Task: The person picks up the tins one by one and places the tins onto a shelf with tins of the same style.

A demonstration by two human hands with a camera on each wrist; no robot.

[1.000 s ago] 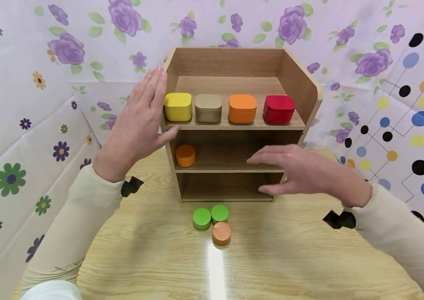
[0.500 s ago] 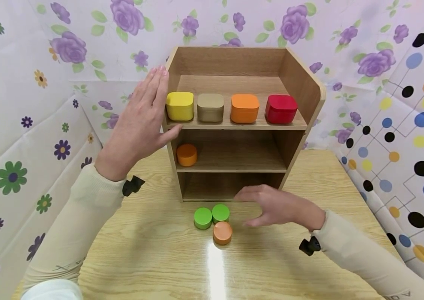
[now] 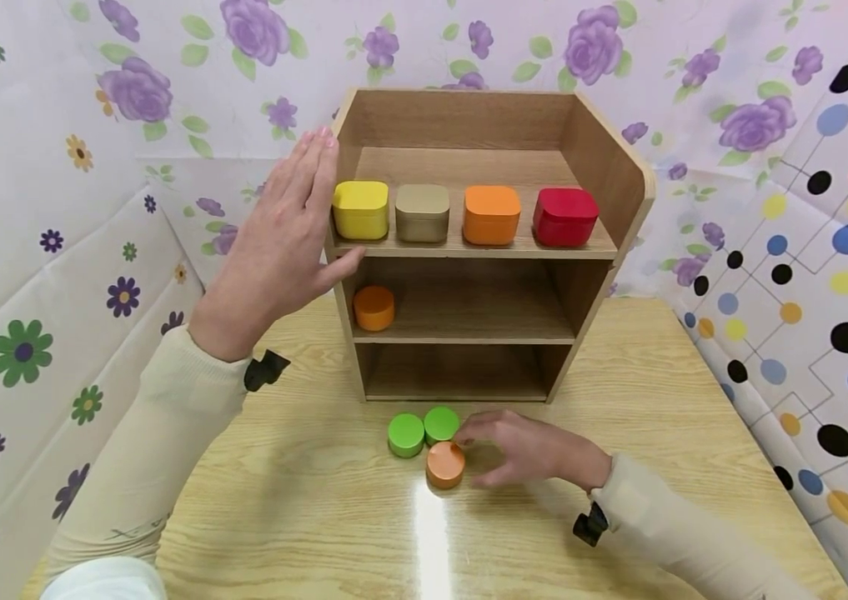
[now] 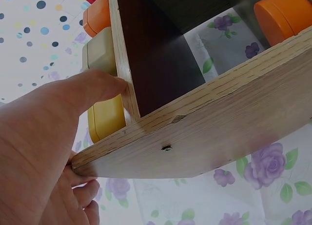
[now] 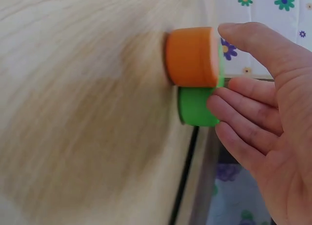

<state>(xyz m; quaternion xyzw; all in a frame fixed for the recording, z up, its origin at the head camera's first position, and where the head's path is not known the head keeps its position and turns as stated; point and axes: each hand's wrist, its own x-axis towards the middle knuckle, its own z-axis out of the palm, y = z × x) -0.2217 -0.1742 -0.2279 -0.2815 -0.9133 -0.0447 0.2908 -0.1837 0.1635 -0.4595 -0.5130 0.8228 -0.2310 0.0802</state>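
Note:
A small wooden shelf (image 3: 461, 340) with three levels stands on the table. My left hand (image 3: 273, 233) holds its left side panel, fingers stretched along the outside and thumb on the front edge of the upper board (image 4: 127, 95). Near the shelf's foot, a round orange container (image 3: 444, 465) sits close to two round green containers (image 3: 405, 435). My right hand (image 3: 521, 450) hovers just right of them, thumb and fingers spread. In the right wrist view, its fingertips overlap the green container (image 5: 195, 105), and the thumb tip is beside the orange one's top.
On the upper board stand yellow (image 3: 361, 210), khaki (image 3: 422, 213), orange (image 3: 492, 215) and red (image 3: 565, 217) rounded boxes in a row. Another round orange container (image 3: 374, 308) sits at the left of the middle level. Patterned cloth walls (image 3: 93, 233) surround the table (image 3: 303, 500).
My right hand has come down and leftward from in front of the middle level to the round containers on the table. The left hand keeps its place on the shelf.

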